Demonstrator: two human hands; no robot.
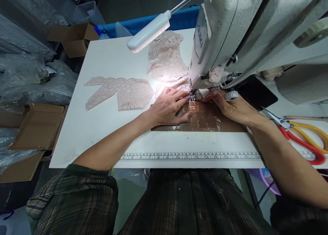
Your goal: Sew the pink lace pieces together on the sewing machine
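My left hand (167, 106) lies flat with fingers stretched out on pale pink lace fabric (171, 86) just left of the presser foot (193, 96) of a white sewing machine (230, 33). My right hand (230, 106) rests on the right side of the foot, fingers curled toward the needle area; what they pinch is hidden. Both hands sit over a brown taped plate (205, 123) on the machine bed. A second lace piece (120, 91) lies spread on the table to the left, and more lace (166, 53) is heaped behind the needle.
A white lamp (148, 31) on a flexible neck hangs over the white table (102, 132). Red and yellow scissors (302, 135) lie at the right. A printed ruler strip (189, 156) runs along the front edge. Cardboard boxes (74, 38) and plastic bags (25, 77) stand left.
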